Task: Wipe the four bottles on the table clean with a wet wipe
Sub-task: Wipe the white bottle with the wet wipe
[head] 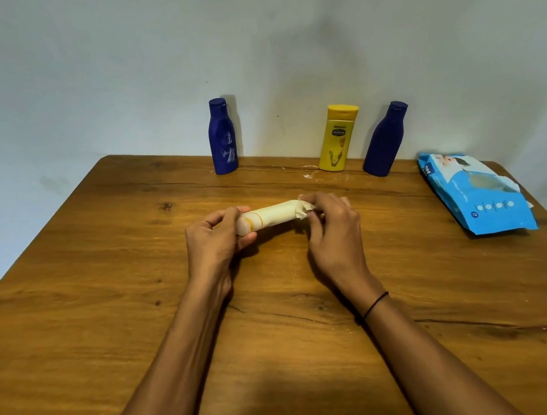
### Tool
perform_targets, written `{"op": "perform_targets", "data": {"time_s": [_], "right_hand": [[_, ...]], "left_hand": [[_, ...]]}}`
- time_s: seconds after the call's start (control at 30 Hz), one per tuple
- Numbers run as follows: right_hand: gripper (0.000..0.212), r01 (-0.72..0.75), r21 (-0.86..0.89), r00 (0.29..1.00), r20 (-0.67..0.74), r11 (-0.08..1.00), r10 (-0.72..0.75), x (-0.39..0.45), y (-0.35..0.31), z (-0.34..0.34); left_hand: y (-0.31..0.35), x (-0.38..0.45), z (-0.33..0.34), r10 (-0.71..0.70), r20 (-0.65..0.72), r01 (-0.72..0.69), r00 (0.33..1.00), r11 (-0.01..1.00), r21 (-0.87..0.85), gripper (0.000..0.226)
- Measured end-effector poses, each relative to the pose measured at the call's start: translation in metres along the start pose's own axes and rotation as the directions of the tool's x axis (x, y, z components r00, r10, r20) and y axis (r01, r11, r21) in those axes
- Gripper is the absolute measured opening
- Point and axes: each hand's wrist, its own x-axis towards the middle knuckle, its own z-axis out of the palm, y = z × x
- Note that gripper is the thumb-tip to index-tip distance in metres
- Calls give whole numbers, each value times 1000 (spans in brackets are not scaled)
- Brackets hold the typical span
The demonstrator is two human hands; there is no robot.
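Above the counter's (104, 297) middle, the left hand (212, 242) clasps the cream bottle's (273, 216) cap end; the right hand (332, 231) pinches the wet wipe (305, 208) round its other end. Probably light, stiff, slick when damp: grip both ends.

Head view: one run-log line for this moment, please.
left hand holds cream bottle | right hand wipes with wet wipe | three bottles standing

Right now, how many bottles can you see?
4. A dark blue bottle stands at the back left, a yellow bottle and another dark blue bottle stand at the back right, and a cream bottle lies sideways in the hands.
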Motion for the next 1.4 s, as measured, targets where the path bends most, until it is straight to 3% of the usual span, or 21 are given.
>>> {"op": "perform_targets", "data": {"time_s": [0.13, 0.23, 0.33, 0.4, 0.5, 0.77, 0.93, 1.03, 1.2, 1.4], "right_hand": [[23, -143, 298, 988, 97, 944, 119, 8, 7, -6], [24, -184, 389, 983, 63, 903, 173, 9, 12, -6], [24, -203, 407, 975, 4, 891, 220, 9, 12, -9], [25, -175, 365, 979, -36, 914, 201, 8, 11, -9], [31, -100, 226, 990, -76, 969, 120, 5, 7, -5], [38, 76, -37, 996, -32, 996, -78, -2, -4, -1], [37, 314, 29, 949, 13, 949, -315, -6, -8, -1], [32, 375, 143, 923, 34, 916, -384, -5, -6, -1], [30, 359, 146, 929, 37, 922, -368, -5, -2, 0], [34, 25, -74, 999, -25, 997, -26, -1, 1, 2]], "left_hand": [[3, -7, 0, 0, 19, 1, 1000, 999, -33, 30], [3, -8, -7, -5, 180, -11, 984, 996, 90, 60], [2, -10, -10, 42, 294, -127, 955, 952, 277, 68], [-1, -11, -5, 154, 255, -260, 954, 850, 459, 65], [-8, -11, 1, 227, 224, -317, 948, 747, 584, 58], [-11, -11, 2, 190, 288, -306, 939, 844, 441, 40], [-13, -9, 3, 198, 360, -341, 912, 854, 393, 44], [-14, -8, 3, 200, 329, -315, 923, 883, 347, 54], [-10, -2, 1, 189, 185, -238, 964, 926, 294, 45], [-9, 3, -2, 177, 74, -190, 982, 946, 263, 33]]}}
